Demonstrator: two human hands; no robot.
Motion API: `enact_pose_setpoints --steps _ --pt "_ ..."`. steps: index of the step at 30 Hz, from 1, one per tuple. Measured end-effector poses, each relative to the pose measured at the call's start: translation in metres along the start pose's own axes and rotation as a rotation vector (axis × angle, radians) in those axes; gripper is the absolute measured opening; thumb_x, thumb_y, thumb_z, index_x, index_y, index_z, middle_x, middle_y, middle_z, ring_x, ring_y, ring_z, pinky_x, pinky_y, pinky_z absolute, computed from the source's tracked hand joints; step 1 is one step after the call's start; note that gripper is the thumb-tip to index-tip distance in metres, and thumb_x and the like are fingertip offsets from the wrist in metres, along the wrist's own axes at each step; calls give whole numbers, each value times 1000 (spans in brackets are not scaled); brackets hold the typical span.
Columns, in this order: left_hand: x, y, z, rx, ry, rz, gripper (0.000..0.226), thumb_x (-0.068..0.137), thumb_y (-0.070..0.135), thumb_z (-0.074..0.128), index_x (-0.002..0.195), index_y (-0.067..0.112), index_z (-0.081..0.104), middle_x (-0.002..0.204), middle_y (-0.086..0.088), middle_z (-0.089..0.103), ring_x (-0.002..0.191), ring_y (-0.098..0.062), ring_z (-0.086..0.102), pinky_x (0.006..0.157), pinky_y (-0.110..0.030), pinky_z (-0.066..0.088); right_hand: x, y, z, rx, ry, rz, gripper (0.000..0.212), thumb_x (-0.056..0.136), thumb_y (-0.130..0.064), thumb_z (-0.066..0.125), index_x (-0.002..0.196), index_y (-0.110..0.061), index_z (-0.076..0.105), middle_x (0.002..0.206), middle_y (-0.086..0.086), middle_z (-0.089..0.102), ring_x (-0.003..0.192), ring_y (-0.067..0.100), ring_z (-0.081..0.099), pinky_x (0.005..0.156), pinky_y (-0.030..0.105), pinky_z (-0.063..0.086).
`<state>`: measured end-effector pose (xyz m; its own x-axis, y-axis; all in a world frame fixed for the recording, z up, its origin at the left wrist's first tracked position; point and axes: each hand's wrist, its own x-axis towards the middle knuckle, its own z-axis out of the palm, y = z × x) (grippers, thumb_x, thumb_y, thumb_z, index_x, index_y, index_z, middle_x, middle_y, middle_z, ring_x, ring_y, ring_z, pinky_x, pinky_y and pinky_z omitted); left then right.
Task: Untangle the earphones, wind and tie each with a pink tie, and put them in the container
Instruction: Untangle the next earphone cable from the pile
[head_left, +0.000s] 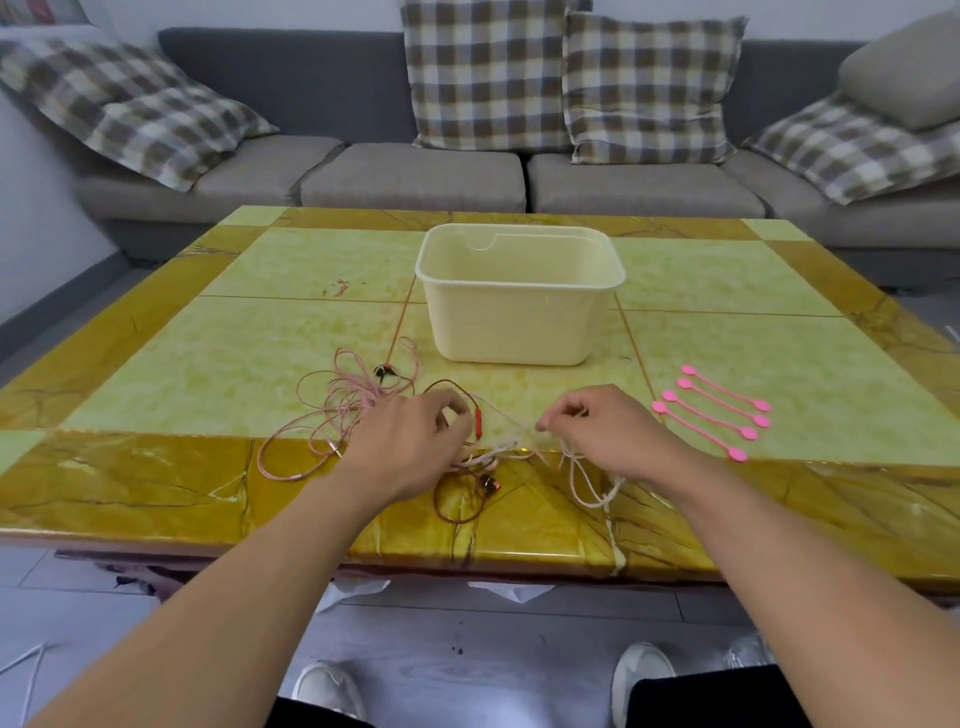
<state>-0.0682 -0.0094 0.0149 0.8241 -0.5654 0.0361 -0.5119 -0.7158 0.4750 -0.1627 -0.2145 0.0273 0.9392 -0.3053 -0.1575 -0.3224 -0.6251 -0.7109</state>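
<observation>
Both hands in the earphone tangle, near edge of the worktop (208, 358).
Left hand (410, 441) grips the tangled earphones (353, 405); right hand (597, 426) pinches a pale cord; container (519, 322) behind, pink ties (717, 413) right.

This is a living room in a home. A long grey sofa (415, 176) with checked pillows (488, 73) sits behind a low yellow and green table (260, 338).
</observation>
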Motion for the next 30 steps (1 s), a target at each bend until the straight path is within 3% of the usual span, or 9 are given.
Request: enact_pose_setpoints --steps 2,5,11,15,17,20,24,27,30 --pt "0 1 0 97 -78 38 26 88 58 64 102 37 70 74 16 66 80 -10 63 65 -27 40 1 -5 -1 162 128 -29 19 100 -25 58 92 -26 75 98 -10 75 92 28 71 82 37 55" --pt "4 1 3 202 -122 21 38 83 58 73 111 33 73 85 11 71 84 -14 65 68 -27 40 5 -9 0 463 238 -85 21 103 -16 52 93 -15 70 97 -4 77 97 16 72 98 40 54" --pt "12 -8 9 143 23 -164 33 88 59 66 106 32 75 96 1 72 92 -26 67 78 -36 55 3 -18 -8 1044 308 -74 21 109 -10 37 96 -5 53 92 15 78 78 26 75 64 35 58" --pt "10 -8 7 46 89 -165 34 103 48 44 105 28 71 91 0 74 96 -30 68 82 -41 54 2 -16 -8 1053 239 -3 19 110 -13 39 98 -7 54 77 8 74 70 28 73 57 33 57" --pt "9 -7 4 10 119 -168 35 101 48 47 119 26 67 93 -2 74 97 -31 67 81 -40 53 1 -15 -9 1042 192 46 17 109 -13 41 99 -8 53 74 9 70 71 31 72 58 36 57" --pt "7 -3 -1 47 92 -160 54 84 67 60 123 31 58 92 9 73 98 -22 66 88 -40 53 -3 -15 -10 977 101 54 16 108 -13 41 97 -11 53 87 13 75 82 32 73 64 40 56" --pt "4 7 -1 150 176 -108 69 67 91 54 104 33 55 82 13 66 89 -15 61 92 -40 44 -4 -18 -11 873 32 -20 25 104 -12 41 81 -13 53 107 13 75 89 28 71 68 40 50" --pt "2 12 1 -54 303 77 52 82 75 57 110 32 65 94 18 62 97 -9 56 87 -36 44 -6 -20 -13 896 7 -85 33 96 -10 42 64 -17 50 98 12 73 85 26 66 68 38 48" --pt "1 17 5 -213 167 143 44 92 55 61 131 34 62 113 22 54 114 -1 44 93 -26 36 -8 -24 -13 923 -100 -159 30 83 -20 47 54 -22 54 94 13 69 84 25 63 66 34 47"
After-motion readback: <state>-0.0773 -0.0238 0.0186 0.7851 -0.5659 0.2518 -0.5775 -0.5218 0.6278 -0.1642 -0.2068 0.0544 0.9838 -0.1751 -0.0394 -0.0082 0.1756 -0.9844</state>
